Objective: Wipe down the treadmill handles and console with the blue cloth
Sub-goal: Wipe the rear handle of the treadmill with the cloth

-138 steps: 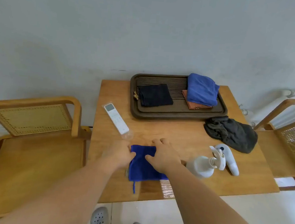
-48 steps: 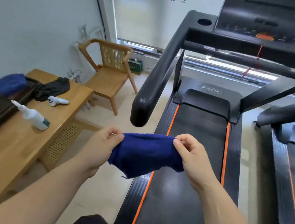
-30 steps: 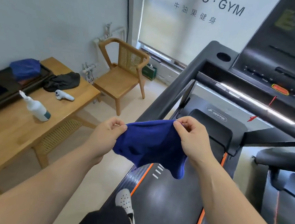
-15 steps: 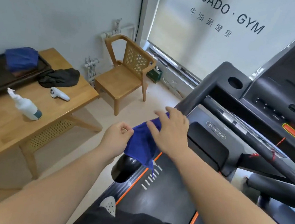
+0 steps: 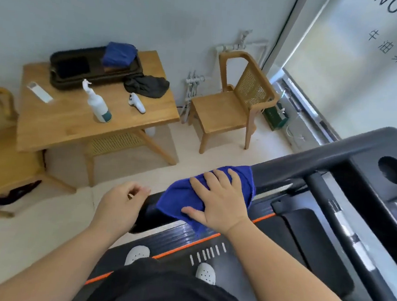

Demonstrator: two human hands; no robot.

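Closest to me, the person stands on the treadmill belt (image 5: 243, 262) in white perforated clogs (image 5: 136, 254), one partly hidden under dark clothing. A row of short white dashes is printed on the belt beside an orange stripe; no lettering shows there.

The right hand (image 5: 222, 200) lies flat, fingers spread, pressing the blue cloth (image 5: 183, 197) onto the left treadmill handle (image 5: 294, 170); it grips nothing, only pushes down. The cloth drapes over the black bar near its rounded end, which is mostly covered. The left hand (image 5: 120, 206) hovers just beside that end, fingers loosely curled and holding nothing. Half a second ago it pinched the cloth's corner; now it has let go, and the right hand has slid the cloth further along the bar.

The console (image 5: 382, 180) is cut off at the right edge; only its cup hole and a grey crossbar with a blurred label show. A red mark at the bottom right corner is too cropped to read.

Further off, a wooden table (image 5: 70, 122) carries a white spray bottle (image 5: 98, 105), a white remote (image 5: 39, 92), a white handheld device (image 5: 136, 103), a dark crumpled cloth (image 5: 148, 86) and a dark tray (image 5: 79, 72) with a folded blue towel (image 5: 119, 54). A wooden chair (image 5: 230, 105) stands beside it. On the window blind (image 5: 367, 69), "VOCAD" is cut by the frame, above the characters 牛油果健.
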